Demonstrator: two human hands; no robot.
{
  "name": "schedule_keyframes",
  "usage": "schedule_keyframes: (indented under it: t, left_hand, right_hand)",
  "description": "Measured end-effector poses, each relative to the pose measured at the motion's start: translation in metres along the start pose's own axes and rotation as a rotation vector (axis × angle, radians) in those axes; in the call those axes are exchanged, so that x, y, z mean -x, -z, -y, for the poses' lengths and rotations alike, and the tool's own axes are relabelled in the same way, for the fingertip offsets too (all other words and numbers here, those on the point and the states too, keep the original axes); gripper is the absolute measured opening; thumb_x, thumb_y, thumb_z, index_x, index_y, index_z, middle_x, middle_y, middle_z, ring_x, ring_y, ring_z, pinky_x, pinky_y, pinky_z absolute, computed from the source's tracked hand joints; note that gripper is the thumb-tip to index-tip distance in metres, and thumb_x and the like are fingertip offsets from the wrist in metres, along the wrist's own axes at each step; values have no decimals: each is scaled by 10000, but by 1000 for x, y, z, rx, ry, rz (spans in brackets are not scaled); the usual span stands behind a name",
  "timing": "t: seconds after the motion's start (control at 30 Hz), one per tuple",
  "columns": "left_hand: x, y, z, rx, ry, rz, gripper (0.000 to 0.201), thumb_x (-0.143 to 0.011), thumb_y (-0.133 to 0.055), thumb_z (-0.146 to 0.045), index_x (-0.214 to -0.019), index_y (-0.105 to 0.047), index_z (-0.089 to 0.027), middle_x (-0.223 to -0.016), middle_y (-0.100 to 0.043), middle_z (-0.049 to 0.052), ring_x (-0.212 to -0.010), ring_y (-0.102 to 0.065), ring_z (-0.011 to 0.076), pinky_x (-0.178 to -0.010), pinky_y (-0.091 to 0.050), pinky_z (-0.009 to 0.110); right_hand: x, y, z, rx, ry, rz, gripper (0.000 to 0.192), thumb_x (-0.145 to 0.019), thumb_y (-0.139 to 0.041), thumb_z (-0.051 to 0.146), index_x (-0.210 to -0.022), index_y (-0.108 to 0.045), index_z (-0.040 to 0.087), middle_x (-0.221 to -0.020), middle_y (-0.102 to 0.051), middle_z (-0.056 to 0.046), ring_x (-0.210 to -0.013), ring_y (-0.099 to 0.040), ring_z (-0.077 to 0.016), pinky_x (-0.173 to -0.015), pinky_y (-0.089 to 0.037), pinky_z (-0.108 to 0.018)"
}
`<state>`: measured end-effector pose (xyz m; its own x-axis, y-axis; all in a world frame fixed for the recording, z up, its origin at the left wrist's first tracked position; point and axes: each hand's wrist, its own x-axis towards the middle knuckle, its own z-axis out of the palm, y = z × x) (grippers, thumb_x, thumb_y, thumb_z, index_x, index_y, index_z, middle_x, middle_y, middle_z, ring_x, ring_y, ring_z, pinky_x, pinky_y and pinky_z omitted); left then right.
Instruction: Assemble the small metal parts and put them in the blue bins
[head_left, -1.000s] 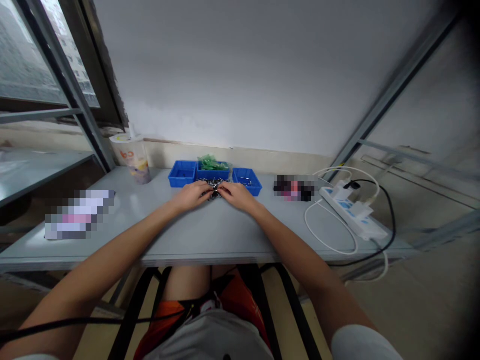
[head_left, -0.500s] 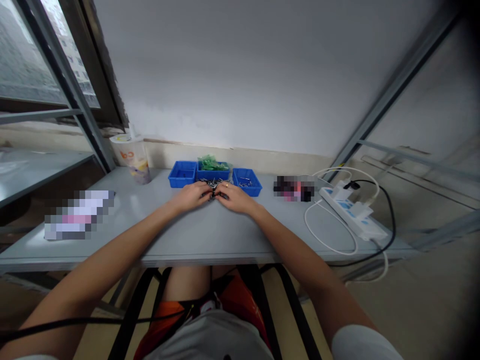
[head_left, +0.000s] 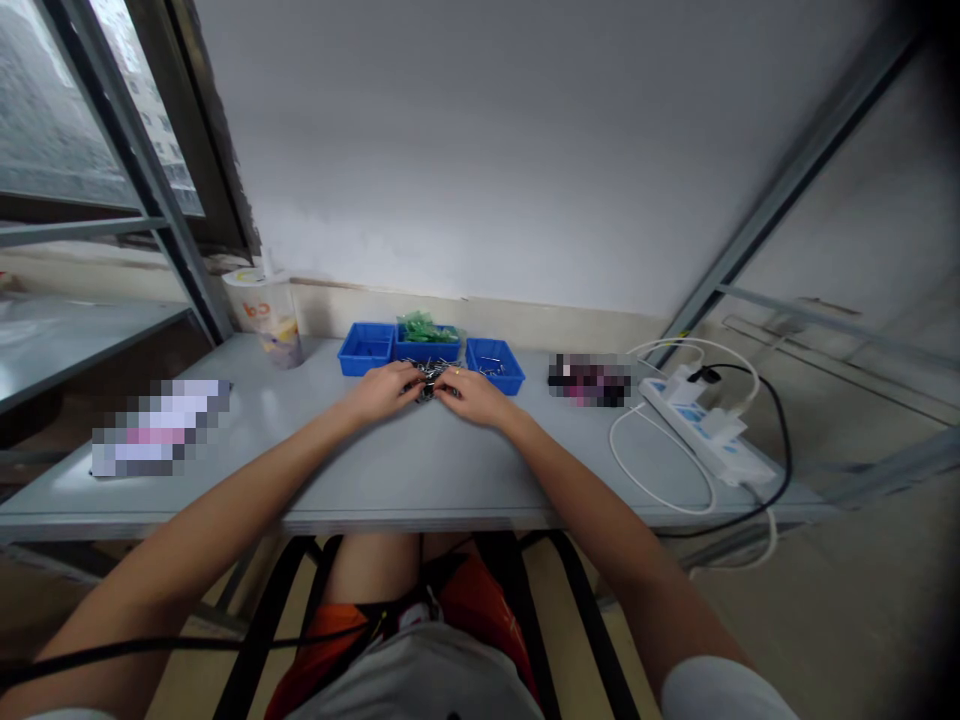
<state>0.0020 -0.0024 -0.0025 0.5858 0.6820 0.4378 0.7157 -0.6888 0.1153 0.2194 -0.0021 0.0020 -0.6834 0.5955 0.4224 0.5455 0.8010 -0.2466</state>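
Note:
A heap of thin, shiny metal pieces [head_left: 427, 370], too small to name exactly, lies on the grey table in front of the blue trays. At its left edge, my left hand [head_left: 386, 393] rests on the tabletop, fingers curled and pressed together at the pieces. Facing it from the right is my right hand [head_left: 474, 396], a ring on one finger, its fingertips pinched at the heap's near side. A small gap with metal pieces shows between the two hands. Whatever sits between the fingertips is too small to make out.
Behind the heap stand a left blue tray [head_left: 366, 350], a middle blue tray [head_left: 427, 352] with green plastic packets [head_left: 420, 327], and a right blue tray [head_left: 495, 380] holding a few thin metal pieces. A drink cup [head_left: 262, 320], blurred-out objects and a power strip [head_left: 705, 430] with cables flank them.
The fingertips have drawn slightly apart, so more of the metal heap shows between them. Forearms and trays stay almost where they were.

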Motion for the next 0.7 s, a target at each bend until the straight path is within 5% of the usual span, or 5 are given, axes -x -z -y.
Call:
schedule_keyframes:
  t: [0.43,0.7]
  left_hand:
    - [2,-6,17,-160,39,186,310,-901,-408,-325,-1013,-659,-181,-988,-630,101,-938,-589,234,-759,-470,315]
    - [4,-8,17,-87,74,210,294,-876,-435,-317,-993,-674,-191,-982,-641,111,-914,-607,250,-728,-472,328]
  right_hand:
    - [7,20,-38,288,-430,-210,215,-916,-452,266,-982,-634,173,-984,-628,-88,-958,-546,-208,-855,-417,-317]
    - [12,16,-51,359,-535,-108,298,-920,-401,173,-1106,-633,150,-1082,-638,-141,-995,-569,-234,-859,-430,-314]
